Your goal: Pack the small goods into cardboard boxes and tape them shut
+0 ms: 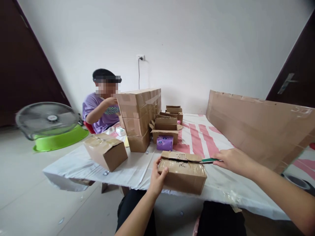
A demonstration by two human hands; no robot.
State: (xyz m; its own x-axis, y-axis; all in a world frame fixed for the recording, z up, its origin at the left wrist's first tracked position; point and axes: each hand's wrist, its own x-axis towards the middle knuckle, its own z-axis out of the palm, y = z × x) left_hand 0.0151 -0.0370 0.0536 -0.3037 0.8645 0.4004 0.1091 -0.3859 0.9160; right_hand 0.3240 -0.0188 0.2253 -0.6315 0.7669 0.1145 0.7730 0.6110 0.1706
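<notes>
A small cardboard box (183, 175) lies on the table's near edge in front of me, its top flaps taped. My left hand (157, 177) grips the box's left end, fingers wrapped over the top corner. My right hand (232, 160) is closed on a green-handled cutter (209, 160) whose tip meets the box's top right edge at the flap seam.
A purple packet (164, 143) and several open and stacked cardboard boxes (139, 113) stand mid-table; another closed box (105, 150) sits at left. A large flat cardboard sheet (258, 126) leans along the right. Another person in a purple shirt (95, 113) sits across. A fan (46, 119) stands on the floor.
</notes>
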